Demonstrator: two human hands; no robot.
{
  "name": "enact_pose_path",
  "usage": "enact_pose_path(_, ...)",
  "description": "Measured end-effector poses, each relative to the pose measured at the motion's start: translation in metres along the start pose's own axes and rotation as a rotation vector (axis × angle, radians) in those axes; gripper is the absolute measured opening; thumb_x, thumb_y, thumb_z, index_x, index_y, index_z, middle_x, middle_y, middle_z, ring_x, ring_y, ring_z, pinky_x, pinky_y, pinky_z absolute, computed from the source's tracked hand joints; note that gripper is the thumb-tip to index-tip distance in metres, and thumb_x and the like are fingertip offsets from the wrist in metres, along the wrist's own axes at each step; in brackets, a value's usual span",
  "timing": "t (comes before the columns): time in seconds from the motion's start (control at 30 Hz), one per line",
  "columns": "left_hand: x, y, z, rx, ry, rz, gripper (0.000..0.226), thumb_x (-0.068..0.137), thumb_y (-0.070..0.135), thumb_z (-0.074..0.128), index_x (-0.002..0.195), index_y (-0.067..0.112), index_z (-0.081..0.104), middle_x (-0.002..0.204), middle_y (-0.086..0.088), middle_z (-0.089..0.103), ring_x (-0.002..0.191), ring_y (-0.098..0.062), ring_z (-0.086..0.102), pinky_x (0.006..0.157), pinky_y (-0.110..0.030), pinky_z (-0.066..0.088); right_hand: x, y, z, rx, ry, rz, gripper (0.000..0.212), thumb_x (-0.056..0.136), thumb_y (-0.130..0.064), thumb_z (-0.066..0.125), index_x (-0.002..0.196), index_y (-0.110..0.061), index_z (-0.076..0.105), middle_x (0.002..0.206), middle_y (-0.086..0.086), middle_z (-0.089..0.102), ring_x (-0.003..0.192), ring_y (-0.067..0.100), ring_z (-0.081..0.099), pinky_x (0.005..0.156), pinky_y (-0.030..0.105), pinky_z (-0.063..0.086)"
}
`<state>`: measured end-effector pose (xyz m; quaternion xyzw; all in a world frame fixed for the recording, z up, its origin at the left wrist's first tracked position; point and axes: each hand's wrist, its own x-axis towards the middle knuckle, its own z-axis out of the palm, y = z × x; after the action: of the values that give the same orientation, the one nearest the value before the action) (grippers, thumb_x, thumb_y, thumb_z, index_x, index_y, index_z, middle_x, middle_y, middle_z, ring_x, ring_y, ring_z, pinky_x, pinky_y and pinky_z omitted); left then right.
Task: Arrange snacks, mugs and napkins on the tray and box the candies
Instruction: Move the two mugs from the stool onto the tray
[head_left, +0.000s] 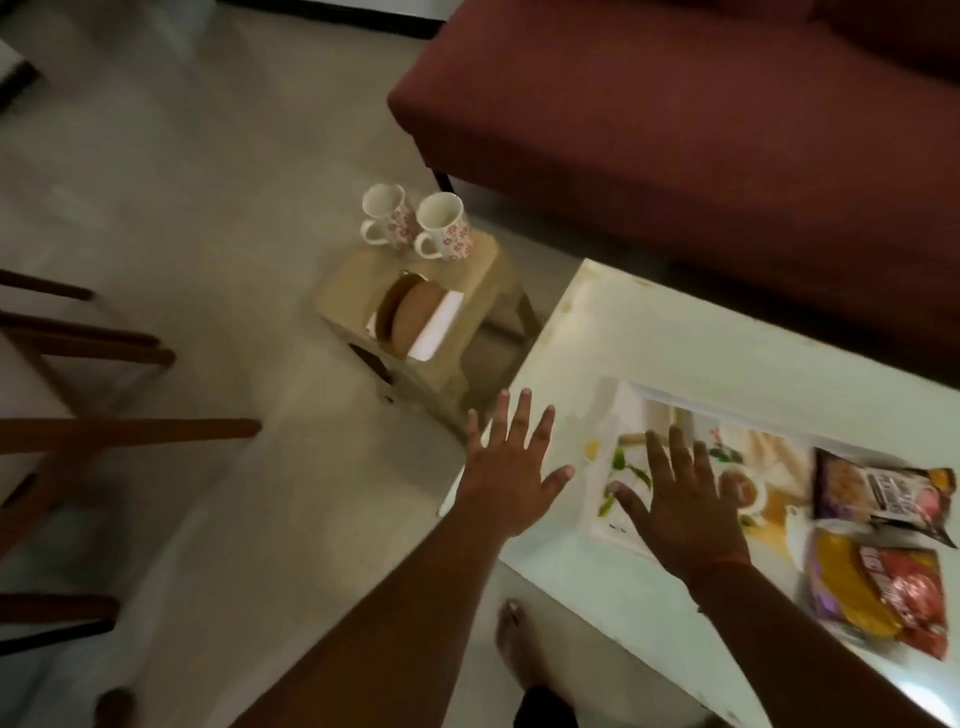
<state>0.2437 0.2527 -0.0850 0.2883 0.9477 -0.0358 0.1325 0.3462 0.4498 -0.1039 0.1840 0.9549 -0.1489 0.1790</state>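
A printed tray (639, 415) lies on the white table (675, 332). Two snack packets rest on its right part: a dark purple one (878, 491) and a red and yellow one (893, 592). My right hand (680, 499) hovers open, fingers spread, over the tray's left part. Over the table's left edge my left hand (511, 462) is also open and holds nothing. Two white mugs with red flowers (384, 213) (444, 226) stand on a small beige stool (358, 280) left of the table, beside a brown holder with white napkins (415, 317).
A dark red sofa (675, 114) runs behind the table. Wooden chair legs (104, 431) fill the left side. My bare foot (519, 649) stands on the pale floor by the table's near edge.
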Motion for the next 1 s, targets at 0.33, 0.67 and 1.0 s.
enact_pose_path(0.33, 0.004, -0.075, -0.013, 0.065, -0.024, -0.105, 0.081, 0.09, 0.073, 0.012, 0.156, 0.026, 0.006, 0.165, -0.01, 0.008, 0.151, -0.035, 0.006, 0.116, -0.063, 0.011, 0.047, -0.083, -0.009, 0.032, -0.03, -0.121, 0.085, 0.086, -0.076, 0.009, 0.156, -0.03, -0.005, 0.165, 0.002, -0.009, 0.152, 0.03, -0.002, 0.12, 0.055, 0.012)
enact_pose_path(0.67, 0.075, -0.142, -0.052, 0.066, 0.104, -0.071, 0.076, 0.092, 0.067, 0.013, 0.154, 0.022, 0.018, 0.162, -0.013, 0.02, 0.149, -0.036, 0.016, 0.114, -0.064, 0.02, 0.126, -0.126, -0.055, -0.092, -0.05, -0.233, 0.083, 0.09, -0.072, 0.016, 0.156, -0.027, -0.004, 0.165, 0.005, -0.008, 0.152, 0.034, 0.0, 0.121, 0.055, 0.013)
enact_pose_path(1.0, 0.231, -0.314, -0.096, 0.042, 0.244, -0.152, 0.069, 0.086, 0.037, 0.058, 0.146, 0.016, 0.033, 0.147, -0.014, 0.041, 0.132, -0.035, 0.04, 0.107, -0.055, 0.035, 0.315, -0.255, -0.114, -0.239, 0.081, -0.431, 0.091, 0.086, -0.049, 0.062, 0.155, -0.022, 0.009, 0.164, 0.011, 0.01, 0.147, 0.04, 0.02, 0.112, 0.058, 0.03)
